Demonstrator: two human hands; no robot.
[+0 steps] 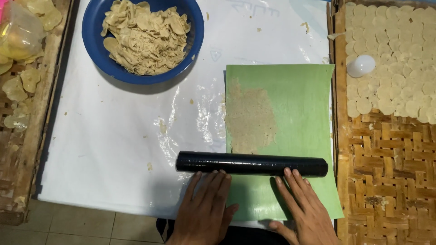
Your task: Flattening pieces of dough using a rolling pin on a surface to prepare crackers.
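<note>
Far left of the black roller [252,164]: a woven tray [27,136] strewn with pale scraps, a clear plastic container [18,31] at its top corner. Up and left of the roller: a blue bowl [93,50] heaped with thin dough trimmings [145,36], set on a white plastic sheet [113,136]. Just below the roller's left half: the left hand [204,208], flat and spread, fingertips touching the roller's near side, clasping nothing. Under the roller's right half: a green sheet [304,113], with a thin, rough-edged patch of dough [250,118] just beyond the roller, flattened along the sheet's left side only. Just below the roller's right end: the right hand [304,208], likewise flat and open, fingertips against the roller, nothing gripped. Right of the roller: a second woven tray [386,181], its far part covered with rows of small pale discs [395,68], a white egg-like object [361,66] among them, the near part bare weave. By the look of it, rolling well advanced on this patch and many discs already laid out; no cut-outs yet in the patch.
</note>
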